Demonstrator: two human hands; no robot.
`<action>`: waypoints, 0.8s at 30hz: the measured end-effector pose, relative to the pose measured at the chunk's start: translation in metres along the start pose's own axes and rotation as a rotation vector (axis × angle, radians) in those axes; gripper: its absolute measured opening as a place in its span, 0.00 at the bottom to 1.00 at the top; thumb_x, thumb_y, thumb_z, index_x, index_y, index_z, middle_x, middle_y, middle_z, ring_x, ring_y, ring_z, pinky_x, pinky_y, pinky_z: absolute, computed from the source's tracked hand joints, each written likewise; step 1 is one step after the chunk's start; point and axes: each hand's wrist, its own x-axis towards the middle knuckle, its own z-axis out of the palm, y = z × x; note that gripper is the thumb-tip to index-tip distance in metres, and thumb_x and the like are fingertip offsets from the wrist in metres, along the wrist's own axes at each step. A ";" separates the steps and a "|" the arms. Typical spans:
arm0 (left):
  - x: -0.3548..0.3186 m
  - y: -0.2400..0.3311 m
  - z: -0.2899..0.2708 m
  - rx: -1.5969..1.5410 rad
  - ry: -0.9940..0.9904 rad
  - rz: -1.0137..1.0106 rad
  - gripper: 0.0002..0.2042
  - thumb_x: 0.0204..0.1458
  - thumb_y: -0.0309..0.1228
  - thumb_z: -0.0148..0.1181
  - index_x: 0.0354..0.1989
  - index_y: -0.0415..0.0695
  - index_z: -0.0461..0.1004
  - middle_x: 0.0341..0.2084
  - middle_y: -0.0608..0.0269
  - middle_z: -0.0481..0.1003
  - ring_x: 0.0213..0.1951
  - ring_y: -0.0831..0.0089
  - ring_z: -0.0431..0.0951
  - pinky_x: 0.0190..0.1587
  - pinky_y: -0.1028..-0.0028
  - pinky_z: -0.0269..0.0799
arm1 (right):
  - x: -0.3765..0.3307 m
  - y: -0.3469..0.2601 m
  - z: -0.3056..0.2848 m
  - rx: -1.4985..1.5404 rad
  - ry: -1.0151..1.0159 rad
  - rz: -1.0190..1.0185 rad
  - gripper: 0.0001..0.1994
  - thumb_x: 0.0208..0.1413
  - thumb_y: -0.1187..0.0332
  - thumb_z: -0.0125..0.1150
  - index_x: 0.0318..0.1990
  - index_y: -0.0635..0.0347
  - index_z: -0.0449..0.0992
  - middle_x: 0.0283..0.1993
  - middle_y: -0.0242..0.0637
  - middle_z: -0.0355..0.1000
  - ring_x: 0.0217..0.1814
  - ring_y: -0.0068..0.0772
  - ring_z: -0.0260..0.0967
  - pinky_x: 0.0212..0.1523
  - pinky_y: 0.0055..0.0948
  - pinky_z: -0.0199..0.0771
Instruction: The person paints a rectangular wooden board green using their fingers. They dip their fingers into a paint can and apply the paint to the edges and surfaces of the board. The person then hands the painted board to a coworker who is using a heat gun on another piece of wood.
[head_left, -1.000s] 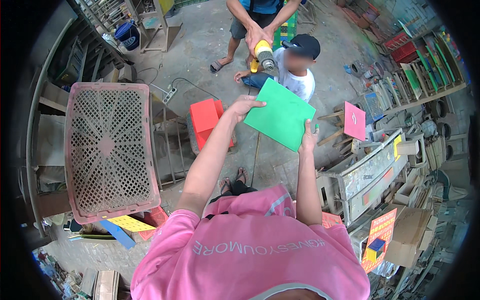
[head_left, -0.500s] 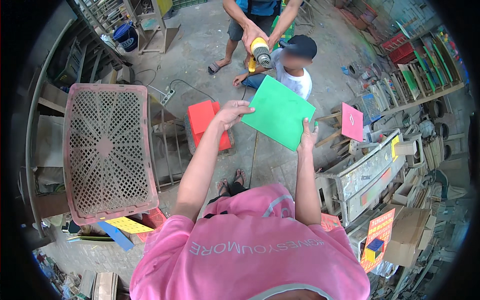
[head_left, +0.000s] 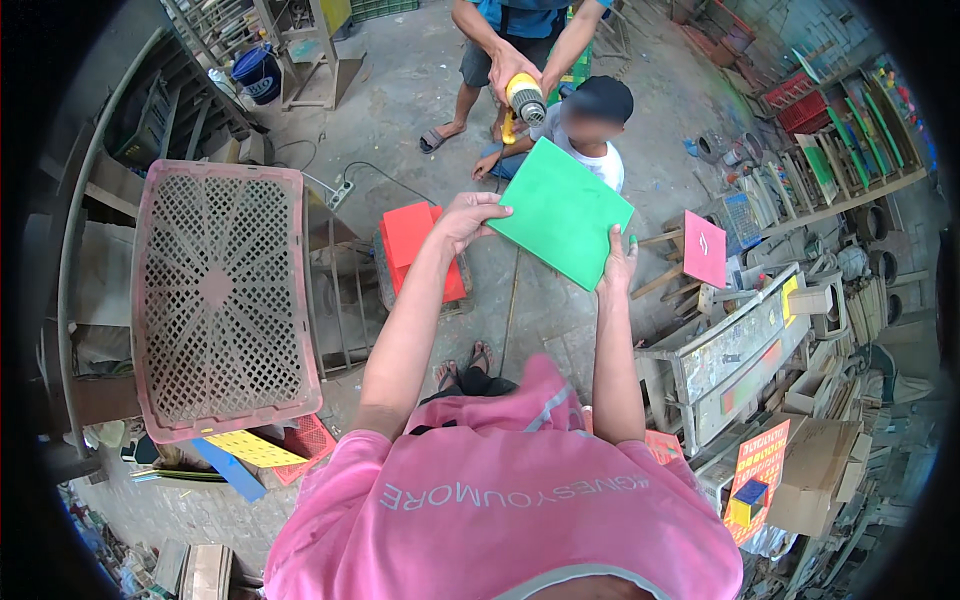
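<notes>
A flat green rectangular panel [head_left: 563, 214] is held up in front of me by both hands, tilted so its corners point up and down. My left hand [head_left: 472, 219] grips its left corner, thumb on the face and fingers behind. At the lower right edge my right hand [head_left: 619, 259] pinches it, the thumb on top; one fingertip looks green. Beyond the panel another person's hands hold a yellow power tool with a round nozzle [head_left: 524, 98]. Red panels [head_left: 408, 235] lie on a stand below my left forearm.
A pink-rimmed mesh screen [head_left: 217, 289] stands at left. A person in a dark cap [head_left: 601, 102] sits beyond the panel. At right are a pink panel [head_left: 704, 248], a paint-stained bench [head_left: 730, 355] and a cardboard box [head_left: 815, 470]. A cable [head_left: 385, 177] crosses the floor.
The green panel and both my hands have shifted slightly upward in view, and the panel tilts a little differently. Both hands keep their hold. The power tool has moved slightly right.
</notes>
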 end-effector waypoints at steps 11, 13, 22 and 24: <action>-0.003 0.014 0.003 0.013 0.011 0.025 0.09 0.50 0.27 0.63 0.39 0.40 0.77 0.33 0.66 0.79 0.35 0.79 0.79 0.41 0.79 0.75 | -0.010 -0.017 0.018 0.001 0.017 -0.007 0.55 0.42 0.57 0.75 0.70 0.62 0.38 0.62 0.58 0.57 0.55 0.48 0.66 0.48 0.44 0.74; -0.009 0.022 0.005 0.004 -0.003 0.049 0.09 0.50 0.27 0.63 0.39 0.39 0.76 0.33 0.65 0.79 0.34 0.79 0.79 0.40 0.79 0.75 | -0.012 -0.021 0.023 0.012 -0.007 -0.021 0.55 0.42 0.57 0.76 0.69 0.62 0.39 0.62 0.58 0.57 0.54 0.48 0.66 0.48 0.44 0.74; -0.038 0.047 0.005 -0.013 0.013 0.164 0.12 0.49 0.28 0.64 0.41 0.38 0.77 0.34 0.64 0.79 0.35 0.78 0.79 0.39 0.79 0.75 | -0.016 -0.035 0.045 0.065 -0.100 -0.105 0.53 0.41 0.59 0.77 0.68 0.67 0.43 0.60 0.55 0.59 0.56 0.44 0.66 0.49 0.40 0.74; -0.044 0.053 0.003 -0.003 0.016 0.183 0.12 0.49 0.28 0.64 0.42 0.38 0.77 0.34 0.64 0.79 0.35 0.78 0.79 0.40 0.79 0.75 | -0.023 -0.040 0.053 0.074 -0.101 -0.098 0.53 0.41 0.59 0.77 0.67 0.67 0.43 0.60 0.54 0.60 0.56 0.44 0.65 0.49 0.40 0.74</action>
